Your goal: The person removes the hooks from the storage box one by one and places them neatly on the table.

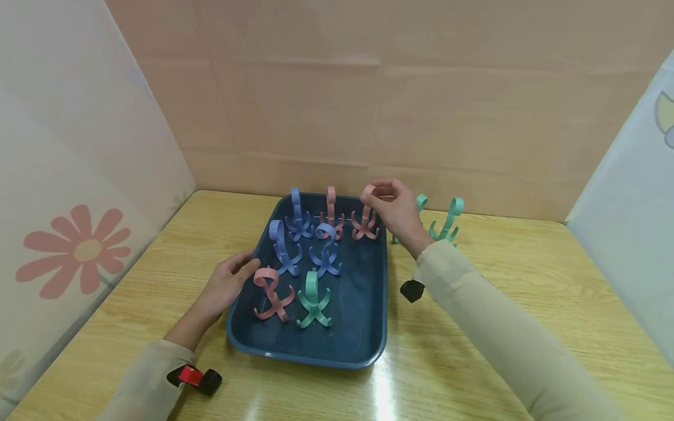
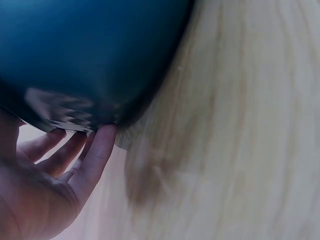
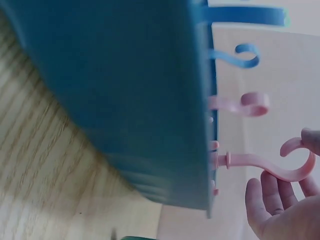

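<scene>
One pink hook [image 1: 365, 225] pinched by right hand [image 1: 397, 210], left hand [image 1: 225, 286] gripping tray edge [image 1: 239, 305], roomy tray floor [image 1: 358, 307] near-right

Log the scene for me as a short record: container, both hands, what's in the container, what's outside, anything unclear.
container: dark blue tray on wooden table
left hand: holds the tray's left rim, fingers outside
right hand: holds a pink hook by its curled top, at the tray's far right corner
other hooks in tray: three blue hooks, two pink hooks, one green hook
outside: two green hooks to the right, one partly hidden by the right hand
unclear: whether the held hook's base touches the tray floor
</scene>
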Motion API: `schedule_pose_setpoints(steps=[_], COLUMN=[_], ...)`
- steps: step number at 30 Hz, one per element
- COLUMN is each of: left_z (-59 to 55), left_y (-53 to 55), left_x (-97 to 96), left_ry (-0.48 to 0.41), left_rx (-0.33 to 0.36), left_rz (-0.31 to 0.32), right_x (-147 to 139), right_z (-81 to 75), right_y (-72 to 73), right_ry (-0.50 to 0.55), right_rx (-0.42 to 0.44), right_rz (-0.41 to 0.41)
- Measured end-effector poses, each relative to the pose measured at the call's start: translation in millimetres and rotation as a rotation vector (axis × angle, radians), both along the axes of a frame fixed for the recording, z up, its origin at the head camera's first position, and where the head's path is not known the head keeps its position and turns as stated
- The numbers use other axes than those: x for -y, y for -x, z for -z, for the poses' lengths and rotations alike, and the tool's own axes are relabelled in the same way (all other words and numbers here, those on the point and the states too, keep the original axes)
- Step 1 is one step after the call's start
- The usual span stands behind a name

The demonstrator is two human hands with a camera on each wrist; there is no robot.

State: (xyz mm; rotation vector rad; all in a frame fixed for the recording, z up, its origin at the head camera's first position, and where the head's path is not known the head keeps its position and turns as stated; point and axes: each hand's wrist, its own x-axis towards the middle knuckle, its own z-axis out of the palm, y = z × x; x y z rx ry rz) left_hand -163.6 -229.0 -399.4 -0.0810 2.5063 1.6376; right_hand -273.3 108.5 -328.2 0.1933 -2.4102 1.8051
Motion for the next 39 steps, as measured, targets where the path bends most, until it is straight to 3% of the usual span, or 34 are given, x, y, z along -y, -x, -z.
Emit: schedule_pose_setpoints(steps=[13,22,29,39], left_z=[-2.1,-3.4,-4.3,-4.4], left_y=[-2.5,-1.0,-0.4,-2.2], left_x=[0.0,0.8,1.0,0.7], left_ry=[-0.003,-0.003,0.002,0.004], left_rx=[0.015,0.01,0.004,0.003], left_rz=[-0.004,0.011,0.013,0.017], right_x=[-7,-35,-66,-106], right_z=[-36.9,-53.3,-61.2,-53.5], right_y=[-43.1,-73.6,-92.4,-110.7], right_ry=[0.07,0.103,0.197,0.193], right_rx=[-0.132,-0.218,-0.21,-0.223], right_rz=[-0.082,-0.121,-0.104,-0.057])
